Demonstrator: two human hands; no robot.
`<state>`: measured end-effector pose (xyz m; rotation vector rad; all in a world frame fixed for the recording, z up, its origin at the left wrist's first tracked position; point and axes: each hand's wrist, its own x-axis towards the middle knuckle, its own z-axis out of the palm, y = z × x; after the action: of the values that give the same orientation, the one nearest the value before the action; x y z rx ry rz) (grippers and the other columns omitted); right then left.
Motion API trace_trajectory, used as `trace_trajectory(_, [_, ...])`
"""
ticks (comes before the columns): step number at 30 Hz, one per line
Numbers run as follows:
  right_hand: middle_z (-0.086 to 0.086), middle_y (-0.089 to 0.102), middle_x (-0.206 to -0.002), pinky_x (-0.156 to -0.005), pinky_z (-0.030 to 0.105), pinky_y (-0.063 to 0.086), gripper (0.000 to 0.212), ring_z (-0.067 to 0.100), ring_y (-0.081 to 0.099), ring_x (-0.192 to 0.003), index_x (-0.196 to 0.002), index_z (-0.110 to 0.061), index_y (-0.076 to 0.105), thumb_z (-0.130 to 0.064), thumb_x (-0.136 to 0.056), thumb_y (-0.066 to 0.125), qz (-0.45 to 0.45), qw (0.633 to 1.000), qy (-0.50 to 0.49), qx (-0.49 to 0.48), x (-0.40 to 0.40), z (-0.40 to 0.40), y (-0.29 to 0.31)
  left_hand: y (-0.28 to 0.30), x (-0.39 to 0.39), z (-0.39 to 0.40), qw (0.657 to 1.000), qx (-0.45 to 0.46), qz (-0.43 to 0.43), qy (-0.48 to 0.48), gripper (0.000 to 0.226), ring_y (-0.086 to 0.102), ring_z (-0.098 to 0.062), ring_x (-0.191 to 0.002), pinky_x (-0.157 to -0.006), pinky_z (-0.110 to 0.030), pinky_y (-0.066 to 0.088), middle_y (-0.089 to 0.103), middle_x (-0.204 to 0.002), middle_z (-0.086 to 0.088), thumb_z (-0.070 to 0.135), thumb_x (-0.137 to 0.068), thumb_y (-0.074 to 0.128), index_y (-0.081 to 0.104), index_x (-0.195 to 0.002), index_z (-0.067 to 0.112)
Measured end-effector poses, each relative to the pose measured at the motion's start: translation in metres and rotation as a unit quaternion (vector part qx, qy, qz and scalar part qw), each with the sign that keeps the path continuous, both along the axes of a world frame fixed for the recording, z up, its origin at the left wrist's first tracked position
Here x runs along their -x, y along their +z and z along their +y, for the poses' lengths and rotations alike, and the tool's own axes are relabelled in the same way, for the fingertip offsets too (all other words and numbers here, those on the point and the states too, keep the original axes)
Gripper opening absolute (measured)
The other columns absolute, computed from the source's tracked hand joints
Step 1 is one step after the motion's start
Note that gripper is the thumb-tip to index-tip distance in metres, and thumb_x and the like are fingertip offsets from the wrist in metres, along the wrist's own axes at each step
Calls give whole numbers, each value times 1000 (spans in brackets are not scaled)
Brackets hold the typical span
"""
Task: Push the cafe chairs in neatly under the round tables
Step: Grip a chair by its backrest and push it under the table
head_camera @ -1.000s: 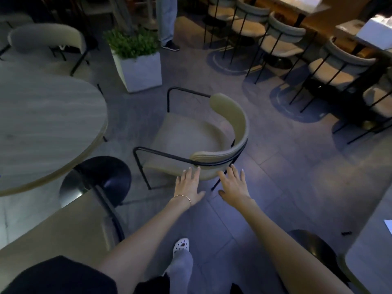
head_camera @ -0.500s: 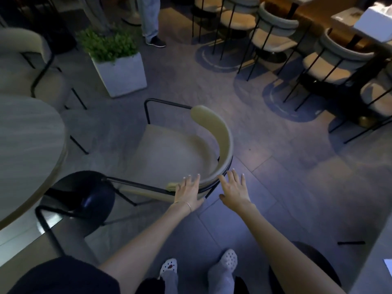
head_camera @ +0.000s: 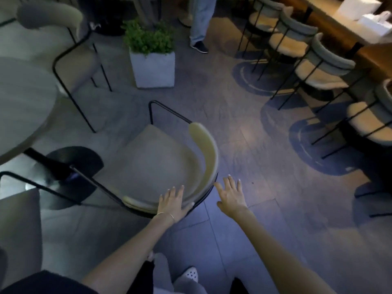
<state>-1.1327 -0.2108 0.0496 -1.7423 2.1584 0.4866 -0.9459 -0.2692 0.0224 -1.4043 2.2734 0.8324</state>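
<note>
Your left hand (head_camera: 172, 203) rests flat on the curved backrest of the chair (head_camera: 157, 164), palm down on its near end with the fingers (head_camera: 176, 190) spread and open, not wrapped around anything. Your right hand (head_camera: 230, 195) hangs just beside the backrest's right edge; whether it touches the black frame there is too blurred to tell, and its fingers are spread open too. The left hand is the one in contact, so it is the nearer one for the push. The chair stands ahead of your fingers, and its open front faces up and to the left, toward the round desk (head_camera: 23, 107) at the left edge. The seat is not yet under the desk top; the dark round base (head_camera: 74, 160) of the desk lies just beside the chair's front left corner. The chair has a beige padded seat, a pale curved back and a thin black metal frame with arm rails.
</note>
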Motion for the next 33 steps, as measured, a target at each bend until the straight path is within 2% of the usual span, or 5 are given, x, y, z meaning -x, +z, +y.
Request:
trace_trajectory(15, [21,15,-157,-116,60,-3,73,35,1,-148,-148,-15,22,-46,-90,54,25,949,306,-70,14,-97,-31,-24,26,-13,985,-27,-44,163,92,15,-30,-148,-120,-49,10,17,-160,-12,78,-83,11,8,-154,20])
trace_trajectory(23, [21,20,-156,-116,63,-1,71,35,5,-148,-146,-19,28,-55,-88,50,51,893,436,-102,57,-111,-42,-34,67,15,973,-52,-51,219,145,22,-27,-146,-119,-51,14,25,-158,-6,94,-30,-18,5,-154,22])
trace_trajectory(28, [17,72,-102,-97,60,43,44,35,66,-105,-109,-28,69,-48,-71,76,61,882,464,-57,77,-109,-55,-46,90,28,968,6,-97,233,73,33,-28,-139,-119,-49,12,42,-147,-7,64,-92,25,21,-151,21])
trace_trajectory(30, [10,73,-70,-72,52,58,48,30,72,-72,-85,-28,76,-46,-43,92,23,886,463,-23,83,-107,-72,-47,92,29,967,21,-106,232,61,36,-28,-136,-118,-49,12,45,-142,-8,56,-96,28,31,-145,20])
trace_trajectory(33, [11,74,-74,-68,57,57,53,33,73,-74,-88,-28,77,-41,-40,94,-2,888,460,-10,85,-109,-81,-52,90,27,969,37,-128,208,56,40,-29,-132,-118,-50,14,48,-139,-9,53,-97,27,37,-138,17])
